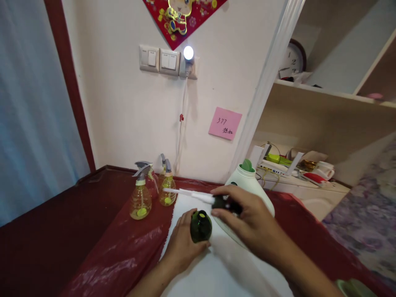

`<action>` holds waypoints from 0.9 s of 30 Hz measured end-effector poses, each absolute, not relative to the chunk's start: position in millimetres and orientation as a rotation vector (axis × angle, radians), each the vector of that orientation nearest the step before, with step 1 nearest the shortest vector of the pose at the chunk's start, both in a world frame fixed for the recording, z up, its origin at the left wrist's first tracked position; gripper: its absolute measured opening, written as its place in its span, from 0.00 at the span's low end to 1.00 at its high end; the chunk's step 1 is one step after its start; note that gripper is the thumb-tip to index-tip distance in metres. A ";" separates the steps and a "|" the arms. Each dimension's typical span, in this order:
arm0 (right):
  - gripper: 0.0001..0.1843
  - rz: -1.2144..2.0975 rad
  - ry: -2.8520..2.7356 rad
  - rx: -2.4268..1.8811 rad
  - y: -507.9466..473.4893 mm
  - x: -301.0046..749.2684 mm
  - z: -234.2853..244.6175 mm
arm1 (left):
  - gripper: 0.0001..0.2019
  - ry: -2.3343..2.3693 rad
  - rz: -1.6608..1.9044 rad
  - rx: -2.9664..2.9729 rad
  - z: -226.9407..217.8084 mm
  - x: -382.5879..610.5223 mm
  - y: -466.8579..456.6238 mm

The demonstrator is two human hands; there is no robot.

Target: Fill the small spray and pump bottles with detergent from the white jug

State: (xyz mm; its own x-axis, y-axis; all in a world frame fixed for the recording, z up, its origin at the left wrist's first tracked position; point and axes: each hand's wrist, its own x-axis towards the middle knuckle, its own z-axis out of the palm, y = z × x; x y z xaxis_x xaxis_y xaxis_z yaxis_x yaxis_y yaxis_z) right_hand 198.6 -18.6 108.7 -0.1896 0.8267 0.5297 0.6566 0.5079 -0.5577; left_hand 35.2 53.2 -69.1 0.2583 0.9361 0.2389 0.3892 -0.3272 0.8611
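Observation:
My left hand (185, 244) is wrapped round a small dark green bottle (201, 232), which stands with its uncapped mouth facing up. In the fingers of my right hand (249, 218) is a dark spray head (220, 202). Its white dip tube (194, 195) points left, above the bottle and apart from it. Most of the spray head is hidden by my fingers. Close behind my right hand stands a pale green jug (260, 187) with a wide threaded mouth and a green piece (246, 165) sticking out of it.
Several clear spray bottles with grey heads (141, 202) stand to the left against the wall. A white sheet (198, 280) lies over the dark red table cover (123, 247). Plugged into the wall are a lit lamp (188, 53) and white cable. At right, a shelf holds a router (275, 167).

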 end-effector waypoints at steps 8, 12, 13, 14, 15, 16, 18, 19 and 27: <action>0.14 0.150 -2.164 -1.720 -22.2 257.6 134.2 | 0.43 1.185 1.003 1.821 -67.7 34.1 51.7; 0.11 0.073 -2.271 -1.695 -13.7 247.9 139.5 | 0.43 1.194 0.998 1.829 -67.9 35.0 51.7; 0.10 0.062 -2.289 -1.683 -10.9 244.3 140.9 | 0.43 1.194 0.999 1.828 -67.7 35.2 51.8; 0.10 0.058 -2.305 -1.683 -7.9 240.2 142.4 | 0.43 1.192 1.000 1.827 -67.5 35.3 51.8; 0.10 0.062 -2.320 -1.693 -4.8 235.9 144.0 | 0.43 1.189 1.002 1.825 -67.4 35.4 51.8; 0.09 0.057 -2.335 -1.713 -1.4 231.2 145.3 | 0.43 1.188 1.005 1.822 -67.4 35.3 51.9; 0.09 0.015 -2.386 -1.747 6.1 221.1 146.3 | 0.42 1.186 1.011 1.820 -67.8 35.1 52.1; 0.09 -0.014 -2.418 -1.757 10.3 215.8 145.5 | 0.42 1.183 1.014 1.823 -68.1 35.0 52.3; 0.13 -0.052 -2.628 -1.732 41.7 172.7 113.5 | 0.41 1.170 1.024 1.828 -65.7 35.6 53.4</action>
State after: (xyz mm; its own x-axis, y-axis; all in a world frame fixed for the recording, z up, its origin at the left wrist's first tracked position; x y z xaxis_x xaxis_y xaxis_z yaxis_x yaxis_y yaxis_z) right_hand 172.7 41.7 113.5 -0.3943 0.9189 0.0129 0.9187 0.3937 0.0310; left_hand 35.6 53.4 -65.7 0.2707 0.9334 0.2354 0.3568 -0.3244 0.8760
